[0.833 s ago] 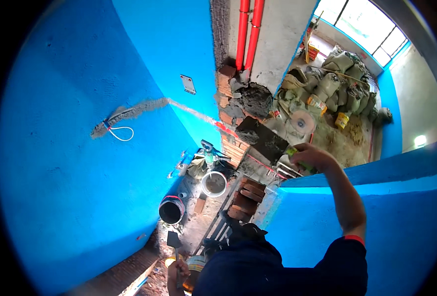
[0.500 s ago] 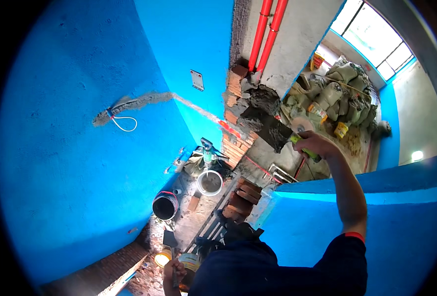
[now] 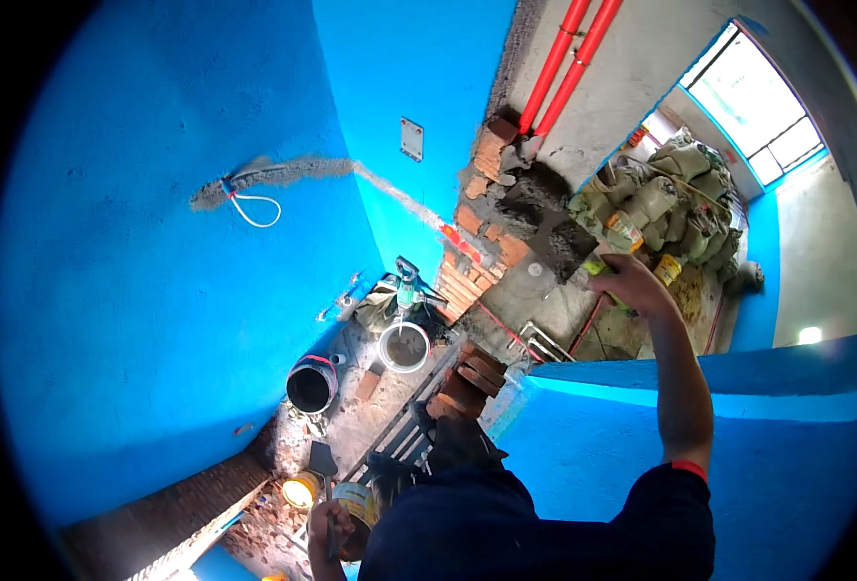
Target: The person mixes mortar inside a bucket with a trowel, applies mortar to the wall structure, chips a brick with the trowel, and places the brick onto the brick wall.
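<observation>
- Right hand (image 3: 633, 284): fingers closed round the green handle of a broad trowel (image 3: 562, 248); the dark, mortar-smeared blade extends up and leftward from the grip, before a ragged masonry recess (image 3: 535, 186). Whether blade and masonry touch is hard to judge from above.
- Left hand (image 3: 331, 526): closed round the handle of a smaller trowel (image 3: 323, 458), its dark blade beyond the fist.
- Containers: a white bucket (image 3: 383, 354) holds grey material, with a green power tool (image 3: 407, 292) just beyond; a black bucket (image 3: 332, 378) shows only a dark interior.
- Surroundings: stacked bricks (image 3: 482, 368), a blue wall (image 3: 157, 320), red pipes (image 3: 556, 73); filled sacks (image 3: 656, 198) lie beneath a window (image 3: 752, 102).
</observation>
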`<state>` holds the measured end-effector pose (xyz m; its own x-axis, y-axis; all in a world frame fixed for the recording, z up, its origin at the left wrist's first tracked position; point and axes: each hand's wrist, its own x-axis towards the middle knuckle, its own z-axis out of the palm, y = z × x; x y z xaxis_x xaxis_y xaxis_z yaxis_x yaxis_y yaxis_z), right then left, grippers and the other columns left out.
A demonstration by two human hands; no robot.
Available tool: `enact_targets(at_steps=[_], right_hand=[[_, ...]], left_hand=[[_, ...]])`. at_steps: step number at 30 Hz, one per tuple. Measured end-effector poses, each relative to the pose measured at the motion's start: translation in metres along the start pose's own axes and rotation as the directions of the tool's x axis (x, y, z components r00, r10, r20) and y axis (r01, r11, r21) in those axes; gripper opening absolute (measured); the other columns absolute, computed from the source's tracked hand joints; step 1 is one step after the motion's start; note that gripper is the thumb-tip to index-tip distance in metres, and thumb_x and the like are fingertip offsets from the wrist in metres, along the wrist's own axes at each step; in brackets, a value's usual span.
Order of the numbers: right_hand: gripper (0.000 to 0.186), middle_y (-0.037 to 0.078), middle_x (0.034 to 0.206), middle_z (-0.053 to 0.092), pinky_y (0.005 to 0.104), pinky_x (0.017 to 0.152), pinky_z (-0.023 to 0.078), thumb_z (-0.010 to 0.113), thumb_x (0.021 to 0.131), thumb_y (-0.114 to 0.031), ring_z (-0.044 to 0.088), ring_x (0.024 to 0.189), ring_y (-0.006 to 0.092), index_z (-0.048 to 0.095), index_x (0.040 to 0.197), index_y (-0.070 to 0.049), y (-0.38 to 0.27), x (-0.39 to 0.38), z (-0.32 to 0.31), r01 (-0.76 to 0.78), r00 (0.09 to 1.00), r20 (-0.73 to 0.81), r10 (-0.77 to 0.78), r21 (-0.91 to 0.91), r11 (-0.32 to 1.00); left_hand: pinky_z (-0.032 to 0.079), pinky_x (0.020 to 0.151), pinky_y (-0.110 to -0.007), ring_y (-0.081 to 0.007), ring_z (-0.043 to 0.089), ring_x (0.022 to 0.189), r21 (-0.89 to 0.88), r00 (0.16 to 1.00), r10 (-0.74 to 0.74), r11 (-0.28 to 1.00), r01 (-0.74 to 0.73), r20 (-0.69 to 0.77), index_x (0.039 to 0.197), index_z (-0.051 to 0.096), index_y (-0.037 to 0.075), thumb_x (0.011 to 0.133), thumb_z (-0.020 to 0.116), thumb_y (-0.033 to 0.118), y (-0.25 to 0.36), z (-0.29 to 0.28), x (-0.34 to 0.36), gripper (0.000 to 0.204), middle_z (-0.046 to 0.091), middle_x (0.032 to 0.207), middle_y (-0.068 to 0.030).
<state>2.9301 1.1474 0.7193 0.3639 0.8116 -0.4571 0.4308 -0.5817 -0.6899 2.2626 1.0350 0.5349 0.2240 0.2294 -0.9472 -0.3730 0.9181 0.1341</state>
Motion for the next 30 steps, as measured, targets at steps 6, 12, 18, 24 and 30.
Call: enact_targets(at_steps=[6, 12, 18, 24, 30], right_hand=[[0.018, 0.003, 0.072, 0.057, 0.0278, 0.057, 0.042, 0.064, 0.079, -0.016, 0.054, 0.059, 0.0116, 0.062, 0.089, -0.001, 0.011, -0.019, -0.001, 0.024, 0.998, 0.047, -0.036, 0.241, 0.970], [0.019, 0.002, 0.069, 0.054, 0.0285, 0.056, 0.041, 0.065, 0.078, -0.016, 0.052, 0.058, 0.0113, 0.060, 0.090, -0.003, -0.020, -0.044, 0.047, -0.007, 0.990, 0.137, -0.021, 0.199, 0.980], [0.022, 0.001, 0.070, 0.058, 0.0275, 0.058, 0.043, 0.070, 0.079, -0.019, 0.053, 0.063, 0.0083, 0.063, 0.090, -0.002, -0.037, -0.053, 0.150, 0.080, 0.912, 0.405, -0.070, -0.009, 0.997], [0.038, 0.008, 0.083, 0.063, 0.0346, 0.069, 0.047, 0.074, 0.078, -0.025, 0.059, 0.075, 0.0172, 0.062, 0.103, 0.000, -0.038, -0.058, 0.307, 0.297, 0.615, 0.751, -0.241, 0.063, 0.953], [0.033, 0.022, 0.084, 0.064, 0.0420, 0.071, 0.049, 0.070, 0.075, -0.026, 0.065, 0.083, 0.0371, 0.061, 0.096, -0.002, -0.043, -0.111, 0.504, 0.418, 0.273, 0.936, -0.222, 0.092, 0.904]], left_hand=[[0.039, 0.045, -0.031, -0.0148, 0.036, 0.038, -0.118, 0.998, -0.023, 0.993, 0.029, 0.051, 0.068, 0.041, 0.012, 0.087, 0.051, 0.020, -0.015, -0.023, -0.001, 0.023, 0.044, 0.056, -0.0038], [0.039, 0.046, -0.031, -0.0146, 0.039, 0.038, -0.165, 0.996, -0.089, 0.983, 0.086, -0.009, 0.066, 0.043, 0.013, 0.089, 0.053, 0.023, -0.045, -0.062, -0.005, 0.028, 0.047, 0.055, -0.0048], [0.038, 0.044, -0.032, -0.0162, 0.038, 0.039, -0.277, 0.939, -0.217, 0.950, 0.141, -0.266, 0.067, 0.043, 0.012, 0.092, 0.050, 0.022, -0.120, -0.140, -0.015, 0.028, 0.048, 0.056, -0.0054], [0.035, 0.041, -0.032, -0.0179, 0.036, 0.039, -0.440, 0.839, -0.377, 0.878, 0.189, -0.392, 0.070, 0.041, 0.011, 0.091, 0.053, 0.017, -0.201, -0.201, -0.043, 0.025, 0.046, 0.055, -0.0061], [0.036, 0.043, -0.035, -0.0188, 0.038, 0.042, -0.569, 0.820, -0.432, 0.806, 0.163, -0.376, 0.069, 0.041, 0.013, 0.089, 0.057, 0.020, -0.277, -0.232, -0.062, 0.027, 0.044, 0.056, -0.0051]])
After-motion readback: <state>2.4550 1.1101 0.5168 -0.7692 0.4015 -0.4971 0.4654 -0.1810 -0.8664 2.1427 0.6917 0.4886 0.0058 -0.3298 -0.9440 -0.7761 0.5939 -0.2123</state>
